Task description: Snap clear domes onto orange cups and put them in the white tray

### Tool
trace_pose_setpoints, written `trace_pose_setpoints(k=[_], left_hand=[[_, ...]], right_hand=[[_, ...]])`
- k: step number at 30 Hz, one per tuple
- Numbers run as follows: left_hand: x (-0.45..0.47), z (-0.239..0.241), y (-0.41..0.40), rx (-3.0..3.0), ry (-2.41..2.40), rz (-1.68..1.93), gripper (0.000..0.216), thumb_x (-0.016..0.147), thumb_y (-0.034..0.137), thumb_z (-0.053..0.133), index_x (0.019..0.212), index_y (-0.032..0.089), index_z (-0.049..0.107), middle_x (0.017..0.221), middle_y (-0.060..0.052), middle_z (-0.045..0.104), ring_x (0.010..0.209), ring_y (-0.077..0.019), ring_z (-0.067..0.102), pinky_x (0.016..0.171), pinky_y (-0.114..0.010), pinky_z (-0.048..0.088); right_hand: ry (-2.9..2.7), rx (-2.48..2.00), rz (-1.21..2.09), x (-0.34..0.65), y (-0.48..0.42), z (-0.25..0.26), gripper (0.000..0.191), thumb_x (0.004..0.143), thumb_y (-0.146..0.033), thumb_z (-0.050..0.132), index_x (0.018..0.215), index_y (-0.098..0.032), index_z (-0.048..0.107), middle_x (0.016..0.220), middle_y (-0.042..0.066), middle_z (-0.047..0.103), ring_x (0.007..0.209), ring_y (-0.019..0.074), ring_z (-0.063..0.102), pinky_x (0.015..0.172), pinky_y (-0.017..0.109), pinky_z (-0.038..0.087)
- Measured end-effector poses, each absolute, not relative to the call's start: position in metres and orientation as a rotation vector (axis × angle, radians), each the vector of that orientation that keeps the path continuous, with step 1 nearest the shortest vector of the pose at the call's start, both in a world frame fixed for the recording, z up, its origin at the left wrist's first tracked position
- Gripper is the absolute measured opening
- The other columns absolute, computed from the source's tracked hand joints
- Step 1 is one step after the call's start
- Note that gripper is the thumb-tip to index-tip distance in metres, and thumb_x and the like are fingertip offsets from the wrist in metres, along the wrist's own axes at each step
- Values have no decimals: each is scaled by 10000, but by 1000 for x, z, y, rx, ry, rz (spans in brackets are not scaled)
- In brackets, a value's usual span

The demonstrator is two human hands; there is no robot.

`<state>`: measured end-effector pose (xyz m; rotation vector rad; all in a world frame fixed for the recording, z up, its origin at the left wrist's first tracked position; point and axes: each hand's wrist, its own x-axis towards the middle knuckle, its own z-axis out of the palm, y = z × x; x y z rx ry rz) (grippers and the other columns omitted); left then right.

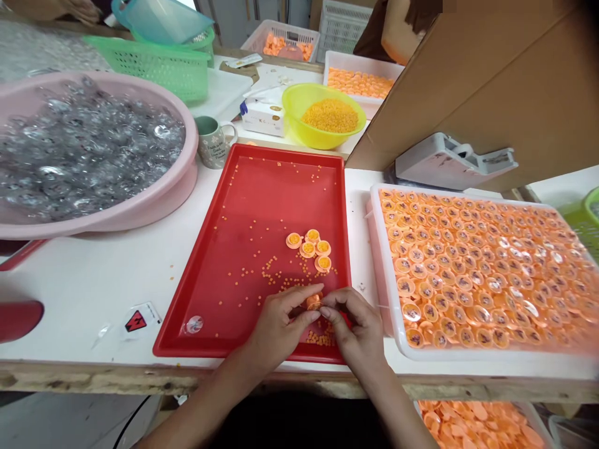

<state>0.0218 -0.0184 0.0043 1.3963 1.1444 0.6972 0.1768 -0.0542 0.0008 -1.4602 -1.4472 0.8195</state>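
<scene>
Over the near right part of a red tray (262,212), both of my hands meet at a small orange cup-shaped piece (314,302). My left hand (286,318) pinches it between thumb and forefinger. From the other side, the fingertips of my right hand (354,321) close on its edge, where a thin clear rim seems to show. Just beyond my hands, several orange cup pieces (307,249) filled with yellow bits lie in the tray. Loose yellow bits (276,271) are scattered around them. A clear round cap (194,323) lies in the tray's near left corner.
At left stands a pink tub (187,168) of clear plastic pieces, beside a mug (213,143). A white bin (397,324) of finished-looking orange pieces stands at right, below a tape dispenser (449,162). Behind the tray sits a yellow bowl (292,121) of yellow bits. Another person's hand (75,9) shows top left.
</scene>
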Motion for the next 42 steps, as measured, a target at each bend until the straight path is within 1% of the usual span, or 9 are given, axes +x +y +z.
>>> trace_pose_setpoints(k=[7, 13, 20, 26, 30, 33, 36, 40, 42], left_hand=[[24, 2, -25, 1602, 1130, 783, 351, 856, 142, 547, 1188, 212, 635, 1142, -64, 704, 1048, -192, 651, 917, -304, 523], [25, 9, -26, 1425, 1110, 812, 325, 813, 167, 604, 1131, 200, 661, 1090, -66, 714, 990, -197, 672, 891, -300, 543], [25, 13, -16, 855, 1047, 588, 402, 717, 153, 722, 1115, 151, 664, 1053, -61, 733, 1005, -213, 666, 907, -329, 539], [30, 3, -16, 488, 991, 645, 271, 774, 291, 727, 991, 130, 705, 969, -73, 723, 955, -208, 668, 920, -379, 528], [28, -1, -16, 395, 993, 685, 261, 734, 265, 770, 949, 129, 713, 933, -66, 715, 924, -191, 660, 912, -370, 531], [25, -3, -14, 391, 1013, 726, 247, 736, 263, 767, 941, 136, 717, 928, -58, 704, 911, -188, 652, 877, -364, 547], [23, -5, -13, 398, 1036, 743, 244, 743, 258, 762, 953, 143, 715, 937, -54, 698, 909, -179, 647, 842, -333, 558], [21, -5, -13, 446, 1061, 733, 240, 750, 267, 755, 953, 148, 708, 934, -44, 696, 911, -170, 644, 828, -313, 564], [21, -4, -13, 474, 1079, 737, 234, 752, 283, 752, 941, 154, 708, 905, -31, 696, 891, -159, 642, 824, -305, 563]], right_hand=[[-1518, -1436, 694, 173, -59, 0, 155, 870, -84, 523, 825, -209, 604, 724, 3, 601, 657, 142, 566, 602, 261, 457], [-1581, -1393, 643, 175, -61, 7, 176, 877, -65, 493, 878, -210, 594, 781, 28, 614, 709, 161, 581, 633, 285, 465], [-1408, -1505, 913, 183, -59, -6, 79, 891, -178, 542, 827, -200, 583, 740, -1, 580, 661, 139, 549, 597, 252, 444], [-1309, -1514, 1025, 185, -57, -12, 84, 886, -213, 561, 820, -195, 610, 736, -1, 585, 661, 139, 548, 599, 250, 443], [-1286, -1494, 1087, 187, -58, -13, 88, 872, -225, 580, 792, -194, 598, 721, -5, 569, 654, 137, 533, 594, 247, 436], [-1223, -1443, 1273, 191, -63, -15, 86, 883, -246, 572, 813, -197, 560, 692, -20, 550, 604, 124, 514, 555, 231, 434], [-1255, -1398, 1371, 194, -68, -14, 46, 912, -241, 529, 912, -208, 561, 738, -17, 557, 624, 122, 529, 571, 228, 454], [-1606, -1418, 1214, 191, -70, -6, 350, 930, -151, 436, 1246, -257, 542, 882, 28, 566, 795, 160, 565, 702, 273, 496], [-1772, -1410, 1146, 189, -70, -3, 460, 924, -109, 392, 1339, -277, 495, 898, 41, 540, 799, 166, 561, 706, 283, 507]])
